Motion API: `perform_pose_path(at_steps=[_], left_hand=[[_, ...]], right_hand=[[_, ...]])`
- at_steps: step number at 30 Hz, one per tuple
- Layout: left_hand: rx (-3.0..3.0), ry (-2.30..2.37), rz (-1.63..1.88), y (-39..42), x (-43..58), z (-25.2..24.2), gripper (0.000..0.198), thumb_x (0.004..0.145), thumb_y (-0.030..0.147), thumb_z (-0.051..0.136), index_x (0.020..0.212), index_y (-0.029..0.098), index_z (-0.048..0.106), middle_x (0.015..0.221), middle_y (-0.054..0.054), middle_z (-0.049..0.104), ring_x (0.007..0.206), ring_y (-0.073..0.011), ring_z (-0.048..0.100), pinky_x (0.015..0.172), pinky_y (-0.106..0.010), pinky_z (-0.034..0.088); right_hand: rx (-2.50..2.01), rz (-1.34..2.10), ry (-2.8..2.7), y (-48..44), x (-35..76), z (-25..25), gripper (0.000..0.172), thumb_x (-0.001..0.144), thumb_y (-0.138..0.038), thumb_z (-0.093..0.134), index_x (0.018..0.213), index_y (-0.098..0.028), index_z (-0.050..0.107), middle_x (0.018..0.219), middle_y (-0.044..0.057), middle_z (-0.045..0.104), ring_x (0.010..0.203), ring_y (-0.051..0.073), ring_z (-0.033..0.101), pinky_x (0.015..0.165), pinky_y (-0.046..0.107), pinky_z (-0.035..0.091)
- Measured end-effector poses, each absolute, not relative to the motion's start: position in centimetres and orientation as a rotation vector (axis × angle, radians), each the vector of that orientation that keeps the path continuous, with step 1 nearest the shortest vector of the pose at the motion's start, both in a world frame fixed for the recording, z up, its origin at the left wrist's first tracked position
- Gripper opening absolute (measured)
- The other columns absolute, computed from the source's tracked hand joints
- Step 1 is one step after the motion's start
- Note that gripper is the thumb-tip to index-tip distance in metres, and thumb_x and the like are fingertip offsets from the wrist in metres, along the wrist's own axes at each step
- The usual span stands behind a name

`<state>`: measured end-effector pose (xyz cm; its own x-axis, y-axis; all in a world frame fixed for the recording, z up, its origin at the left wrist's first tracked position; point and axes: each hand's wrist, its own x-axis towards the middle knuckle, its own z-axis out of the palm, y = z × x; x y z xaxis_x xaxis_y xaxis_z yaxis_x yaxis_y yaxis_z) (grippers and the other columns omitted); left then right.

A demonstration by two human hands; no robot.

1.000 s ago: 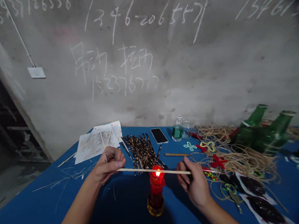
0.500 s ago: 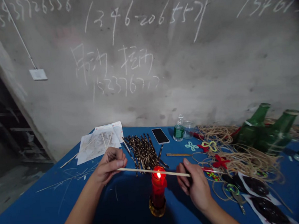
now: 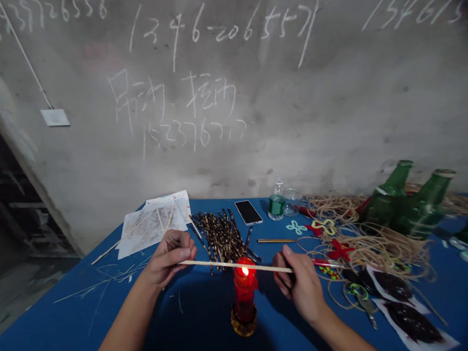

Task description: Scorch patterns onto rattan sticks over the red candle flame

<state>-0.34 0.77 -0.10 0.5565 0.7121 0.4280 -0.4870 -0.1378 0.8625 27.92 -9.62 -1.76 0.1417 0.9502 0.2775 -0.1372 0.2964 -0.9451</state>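
Observation:
A thin pale wooden stick (image 3: 213, 263) is held level over the flame of a lit red candle (image 3: 243, 297) that stands on the blue table (image 3: 59, 333). My left hand (image 3: 169, 257) pinches the stick's left end with closed fingers. My right hand (image 3: 301, 284) pinches its right end the same way. The stick's middle passes right above the flame. Behind the candle lies a pile of dark scorched sticks (image 3: 220, 235).
Beyond the pile lie a phone (image 3: 248, 212), a small green bottle (image 3: 277, 200) and white papers (image 3: 152, 223). To the right are tangled straw cord (image 3: 371, 240), coloured knots (image 3: 324, 227), scissors (image 3: 363, 300), dark printed sheets (image 3: 410, 318) and green glass bottles (image 3: 408, 204). A chalk-marked concrete wall rises behind.
Both hands and the stick have stayed over the flame, shifting only slightly left with the camera's small movement.

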Motion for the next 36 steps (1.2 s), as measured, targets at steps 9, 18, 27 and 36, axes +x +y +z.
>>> perform_pose_path(at_steps=[9,18,27,36], left_hand=[[1.361,0.259,1.084,0.3,-0.3,0.5,0.046,0.081,0.035,0.083,0.059,0.017,0.046,0.050,0.006,0.037,0.042,-0.0045,0.031,0.045,-0.024,0.014],[1.327,0.314,1.130,-0.3,0.0,1.2,0.046,0.076,0.036,0.086,0.058,0.017,0.049,0.048,0.005,0.041,0.041,-0.0058,0.035,0.043,-0.023,0.014],[1.342,0.313,1.124,-0.3,0.1,1.1,0.046,0.077,0.038,0.085,0.059,0.017,0.048,0.048,0.005,0.040,0.041,-0.0057,0.033,0.043,-0.022,0.016],[1.357,0.269,1.106,-0.5,0.1,1.2,0.044,0.080,0.037,0.083,0.060,0.018,0.049,0.049,0.006,0.038,0.041,-0.0055,0.032,0.043,-0.022,0.017]], right_hand=[[-0.967,0.938,-1.126,-9.6,27.9,-1.9,0.076,0.091,-0.080,0.056,0.042,-0.026,0.040,0.037,-0.003,0.035,0.031,0.009,0.032,0.034,0.023,0.020],[-0.963,0.969,-1.130,-9.8,27.7,-1.8,0.076,0.091,-0.081,0.056,0.043,-0.025,0.039,0.038,-0.005,0.032,0.032,0.009,0.032,0.034,0.023,0.021],[-0.948,0.983,-1.117,-9.8,27.7,-1.6,0.076,0.088,-0.083,0.059,0.044,-0.026,0.039,0.040,-0.006,0.029,0.034,0.009,0.031,0.034,0.023,0.021],[-0.936,0.924,-1.162,-9.7,27.8,-1.5,0.076,0.093,-0.080,0.057,0.043,-0.025,0.040,0.039,-0.004,0.033,0.034,0.010,0.033,0.035,0.024,0.023]])
